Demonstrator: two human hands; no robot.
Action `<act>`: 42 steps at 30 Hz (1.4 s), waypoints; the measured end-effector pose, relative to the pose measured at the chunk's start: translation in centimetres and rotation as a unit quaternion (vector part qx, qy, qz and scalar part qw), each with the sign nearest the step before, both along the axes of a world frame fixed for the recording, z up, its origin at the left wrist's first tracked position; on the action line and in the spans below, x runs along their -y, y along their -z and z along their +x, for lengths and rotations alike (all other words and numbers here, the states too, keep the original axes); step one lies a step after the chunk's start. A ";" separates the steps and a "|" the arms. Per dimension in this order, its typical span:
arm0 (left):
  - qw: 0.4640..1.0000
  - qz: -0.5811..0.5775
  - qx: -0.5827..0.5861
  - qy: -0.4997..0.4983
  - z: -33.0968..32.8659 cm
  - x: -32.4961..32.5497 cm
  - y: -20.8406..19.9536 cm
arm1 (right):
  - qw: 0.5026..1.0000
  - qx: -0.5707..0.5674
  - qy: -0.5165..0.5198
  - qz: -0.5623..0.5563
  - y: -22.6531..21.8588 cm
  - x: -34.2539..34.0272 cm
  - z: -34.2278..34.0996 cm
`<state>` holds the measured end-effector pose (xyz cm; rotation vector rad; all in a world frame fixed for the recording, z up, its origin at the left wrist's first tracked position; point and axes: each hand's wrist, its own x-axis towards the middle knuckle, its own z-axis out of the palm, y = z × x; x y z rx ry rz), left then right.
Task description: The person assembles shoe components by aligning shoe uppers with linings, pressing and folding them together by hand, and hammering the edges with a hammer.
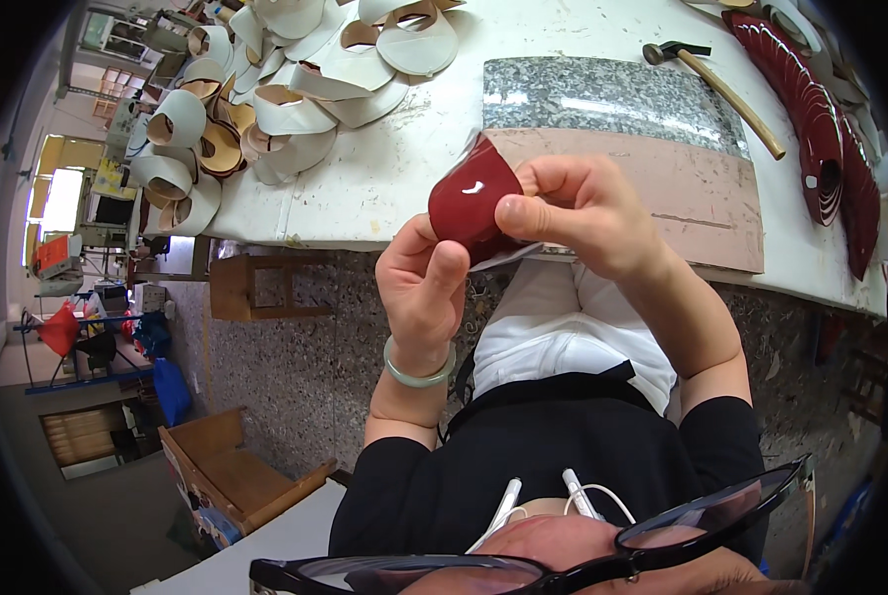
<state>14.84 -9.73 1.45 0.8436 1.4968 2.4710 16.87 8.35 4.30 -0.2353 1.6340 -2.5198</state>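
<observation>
A glossy dark red leather piece (472, 198), curved like part of a shoe upper, is held up just over the table's near edge. My left hand (422, 288) grips its lower left side, thumb in front and fingers behind. On its right edge, my right hand (588, 213) pinches it between thumb and bent fingers. A pale layer shows along its lower edge; the back of the piece is hidden. Behind my right hand lies a pinkish-brown board (692, 203), which adjoins a speckled grey stone slab (602, 99).
The white worktable (404, 149) bears a heap of white shoe uppers (295, 109) at far left. A wooden-handled hammer (736, 104) rests across the slab's far right corner. Overlapping dark red pieces (806, 119) line the right side. A wooden stool (250, 288) stands left, below the table edge.
</observation>
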 end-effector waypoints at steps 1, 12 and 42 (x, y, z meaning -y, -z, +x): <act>1.000 -0.016 0.013 0.017 -0.1 -0.1 0.0 | 1.000 0.001 0.004 0.001 -0.3 -0.1 0.5; 0.949 -0.305 -0.056 0.054 -8.9 -6.8 3.1 | 0.797 -0.220 0.295 0.479 8.3 -4.5 -2.0; 0.759 -0.640 -0.085 0.090 -3.3 -5.7 -1.0 | 0.421 -0.428 0.041 0.799 1.0 -9.4 -1.2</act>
